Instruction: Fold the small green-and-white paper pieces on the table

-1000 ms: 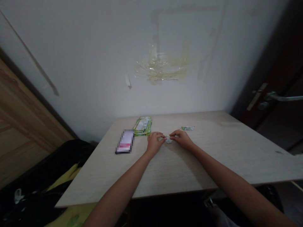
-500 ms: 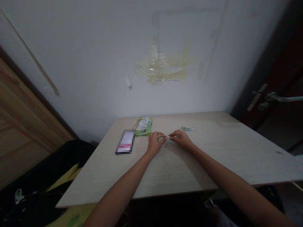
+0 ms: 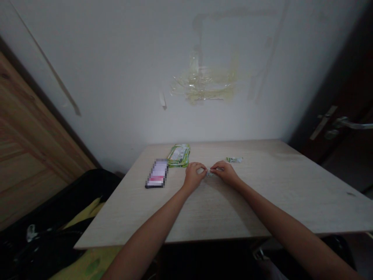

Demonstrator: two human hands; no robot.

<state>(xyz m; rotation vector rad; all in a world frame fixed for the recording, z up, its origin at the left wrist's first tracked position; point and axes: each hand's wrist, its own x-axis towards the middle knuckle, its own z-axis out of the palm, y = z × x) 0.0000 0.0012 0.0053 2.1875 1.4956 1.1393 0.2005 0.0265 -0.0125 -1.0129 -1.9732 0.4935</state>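
Note:
Near the middle of the pale table (image 3: 233, 217), my left hand (image 3: 194, 177) and my right hand (image 3: 225, 173) meet almost fingertip to fingertip. Both are closed in a pinch on a small, whitish-green crumpled piece of wrapper (image 3: 209, 173). Its exact shape is too small to make out. Just behind my right hand lies another narrow green-and-white wrapper piece (image 3: 234, 160). Beyond my left hand, to its left, is a stack of flat green-and-white packets (image 3: 179, 154).
A phone (image 3: 157, 174) with a blurred screen lies left of my left hand. Behind the table rises a wall (image 3: 122, 77) with yellowed clear tape (image 3: 204, 86) on it. A dark door with a metal handle (image 3: 357, 125) is at right. Black and yellow fabric (image 3: 87, 216) sits at left.
The view has shifted slightly, so everything sits a little further right. Both hands keep their pinch on the small wrapper piece, with their fingertips slightly closer together.

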